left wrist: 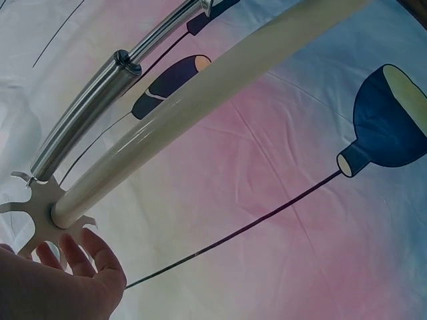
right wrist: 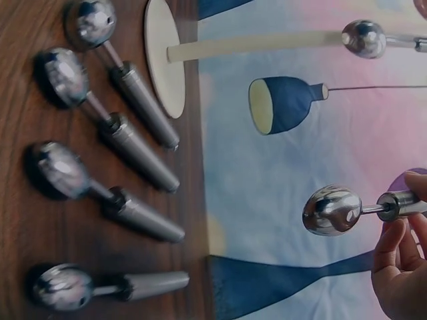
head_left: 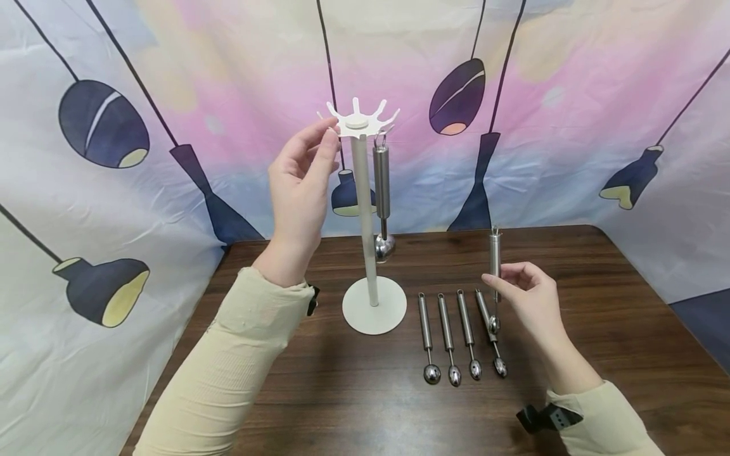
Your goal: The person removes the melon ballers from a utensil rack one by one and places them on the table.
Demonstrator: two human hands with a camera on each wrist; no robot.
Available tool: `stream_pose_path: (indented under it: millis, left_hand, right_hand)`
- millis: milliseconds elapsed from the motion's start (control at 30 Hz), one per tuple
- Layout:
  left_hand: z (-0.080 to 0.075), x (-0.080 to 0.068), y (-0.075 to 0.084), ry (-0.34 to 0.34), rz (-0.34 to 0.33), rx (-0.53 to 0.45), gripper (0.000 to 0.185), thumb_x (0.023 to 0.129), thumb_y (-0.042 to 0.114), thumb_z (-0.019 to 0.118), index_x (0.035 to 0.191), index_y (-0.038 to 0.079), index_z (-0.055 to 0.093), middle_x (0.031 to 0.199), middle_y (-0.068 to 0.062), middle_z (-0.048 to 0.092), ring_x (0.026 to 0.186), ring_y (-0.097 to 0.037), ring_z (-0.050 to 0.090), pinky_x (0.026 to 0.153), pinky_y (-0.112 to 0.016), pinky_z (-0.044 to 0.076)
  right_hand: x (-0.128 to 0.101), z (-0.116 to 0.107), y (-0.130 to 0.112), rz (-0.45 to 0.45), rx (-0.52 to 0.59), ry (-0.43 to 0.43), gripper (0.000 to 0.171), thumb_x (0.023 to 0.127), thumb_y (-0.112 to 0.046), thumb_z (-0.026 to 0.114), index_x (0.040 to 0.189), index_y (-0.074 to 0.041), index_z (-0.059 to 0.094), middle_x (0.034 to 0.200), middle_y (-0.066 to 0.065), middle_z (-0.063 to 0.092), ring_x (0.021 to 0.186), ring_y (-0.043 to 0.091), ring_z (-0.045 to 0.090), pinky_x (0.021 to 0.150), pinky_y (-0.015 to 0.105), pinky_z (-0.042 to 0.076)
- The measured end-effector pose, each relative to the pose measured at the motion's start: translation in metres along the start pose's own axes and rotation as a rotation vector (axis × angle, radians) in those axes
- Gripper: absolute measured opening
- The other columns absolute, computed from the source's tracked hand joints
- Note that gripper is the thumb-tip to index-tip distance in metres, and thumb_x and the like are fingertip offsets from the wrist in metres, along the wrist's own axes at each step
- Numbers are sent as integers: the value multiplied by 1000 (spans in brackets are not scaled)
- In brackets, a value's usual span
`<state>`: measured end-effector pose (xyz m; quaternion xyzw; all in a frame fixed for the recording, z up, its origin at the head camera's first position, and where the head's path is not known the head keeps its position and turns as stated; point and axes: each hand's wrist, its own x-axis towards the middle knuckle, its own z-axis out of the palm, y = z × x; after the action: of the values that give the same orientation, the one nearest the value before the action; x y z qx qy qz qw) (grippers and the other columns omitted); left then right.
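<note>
A white stand (head_left: 365, 221) rises from a round base (head_left: 373, 305) on the wooden table, topped by a pronged crown (head_left: 358, 120). One steel scoop (head_left: 381, 183) hangs from a prong behind the pole. My left hand (head_left: 326, 134) is raised, its fingertips touching the crown's left rim; in the left wrist view the fingers (left wrist: 73, 257) lie relaxed just under the crown (left wrist: 40, 203). My right hand (head_left: 502, 278) pinches another steel scoop (head_left: 495, 253) upright by its handle, bowl downward, right of the stand. The right wrist view shows that bowl (right wrist: 331, 211) in the air.
Several more steel scoops (head_left: 447, 339) lie side by side on the table (head_left: 599, 329) in front of the base, just left of my right hand. A printed cloth backdrop (head_left: 570, 126) closes off the back and sides.
</note>
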<state>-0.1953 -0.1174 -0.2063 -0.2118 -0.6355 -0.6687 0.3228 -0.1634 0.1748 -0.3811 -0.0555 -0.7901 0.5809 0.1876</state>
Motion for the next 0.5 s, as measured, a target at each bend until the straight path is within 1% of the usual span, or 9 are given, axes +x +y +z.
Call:
stream_pose_path:
  millis: [133,233,367,500]
  left_hand:
    - [-1,1,0,5,-12,2,29,100,15,59,123,1,68,109,-3,70,100,-17,64,89,-36,54]
    - [-1,2,0,5,-13,9,28,100,14,59,123,1,68,105,2,70,100,-18,64,90,-37,55]
    - [-1,3,0,2,-2,18,29,100,15,59,123,-1,67,99,9,68,98,-18,64,88,-34,55]
    - [-1,6,1,-3,-7,2,31,100,16,58,124,-2,63,96,6,66,95,-17,62,85,-30,54]
  right_hand:
    - [-1,-4,8,11,5,9,18,84,-21,80,96,-15,68,78,-24,61,75,-2,58,63,14,47]
    - [-1,-6,13,27,2,11,19,84,-21,80,96,-13,67,79,-23,61,75,-1,57,63,15,47]
    - [0,-9,19,42,-10,11,19,84,-21,80,96,-14,67,78,-23,60,74,-1,57,62,16,49]
    - [1,-12,25,59,-13,16,17,84,-19,80,94,-16,67,76,-23,60,71,-2,56,61,16,49]
